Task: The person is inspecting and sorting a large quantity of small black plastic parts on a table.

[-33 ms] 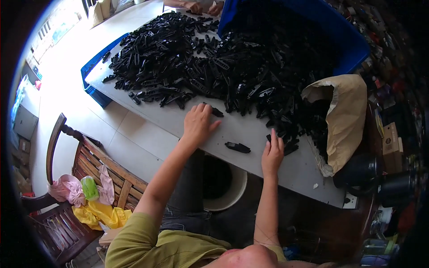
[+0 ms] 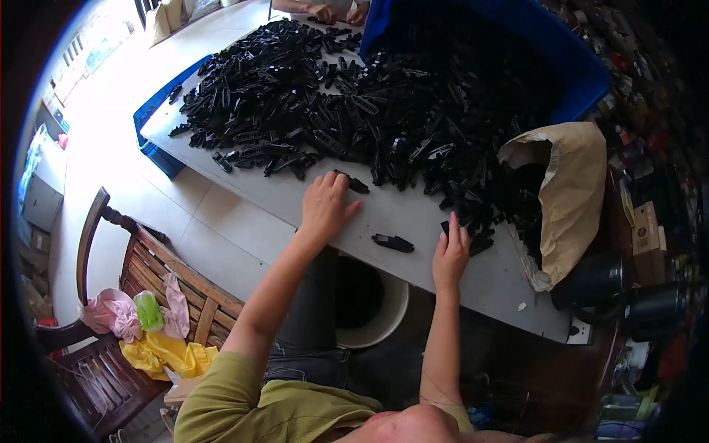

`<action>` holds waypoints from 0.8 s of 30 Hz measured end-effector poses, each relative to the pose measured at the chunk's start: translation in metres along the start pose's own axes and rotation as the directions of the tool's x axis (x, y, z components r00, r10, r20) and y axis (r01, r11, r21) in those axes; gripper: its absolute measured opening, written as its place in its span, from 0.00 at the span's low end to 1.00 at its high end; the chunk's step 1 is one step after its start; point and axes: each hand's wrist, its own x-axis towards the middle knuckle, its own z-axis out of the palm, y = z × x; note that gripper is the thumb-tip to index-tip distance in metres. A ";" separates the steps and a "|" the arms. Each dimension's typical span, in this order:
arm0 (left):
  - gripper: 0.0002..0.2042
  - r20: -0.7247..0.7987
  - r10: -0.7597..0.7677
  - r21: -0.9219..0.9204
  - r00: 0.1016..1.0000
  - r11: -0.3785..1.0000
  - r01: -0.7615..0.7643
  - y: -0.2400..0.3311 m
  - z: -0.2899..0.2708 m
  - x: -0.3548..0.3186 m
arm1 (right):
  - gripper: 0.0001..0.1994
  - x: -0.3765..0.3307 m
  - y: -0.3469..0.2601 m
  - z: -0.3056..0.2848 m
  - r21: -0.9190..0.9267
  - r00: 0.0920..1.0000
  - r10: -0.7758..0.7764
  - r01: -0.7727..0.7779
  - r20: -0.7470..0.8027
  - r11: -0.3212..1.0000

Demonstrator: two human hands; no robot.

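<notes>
My left hand (image 2: 323, 208) rests over the near edge of the light grey table (image 2: 384, 215), thumb spread from the fingers. Its fingertips reach the left end of a black plastic part (image 2: 357, 184); whether they press on it I cannot tell. My right hand (image 2: 451, 258) lies farther right with its fingers stretched out. Beside its thumb and index finger is the end of another black part (image 2: 444, 226), partly hidden, and I see no clear grip on it. Between the hands a single elongated black part (image 2: 393, 243) lies alone. Beyond them spreads a big heap of similar parts (image 2: 295, 96).
A tipped blue crate (image 2: 583, 81) stands at the far right of the heap. Right of my right hand is an open brown paper sack (image 2: 576, 184). Below the table edge sits a white bucket (image 2: 399, 314). Across the table another person's hands (image 2: 321, 12) show. A wooden chair (image 2: 185, 277) stands left.
My left hand has shifted very slightly to the left. My right hand and the black parts look unmoved.
</notes>
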 end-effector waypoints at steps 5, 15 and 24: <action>0.19 -0.098 0.021 -0.073 0.995 0.997 -0.029 -0.001 0.000 -0.005 | 0.20 0.002 0.000 -0.001 -0.011 1.000 -0.026 0.026 -0.003 1.000; 0.13 0.000 0.058 -0.177 0.998 0.983 -0.057 -0.001 -0.001 -0.017 | 0.13 0.006 -0.009 -0.010 0.150 0.992 -0.076 0.061 0.096 0.987; 0.16 0.147 0.383 -0.613 0.912 0.759 -0.220 0.015 0.004 -0.023 | 0.13 -0.007 -0.045 -0.022 0.444 0.864 -0.314 0.121 0.392 0.888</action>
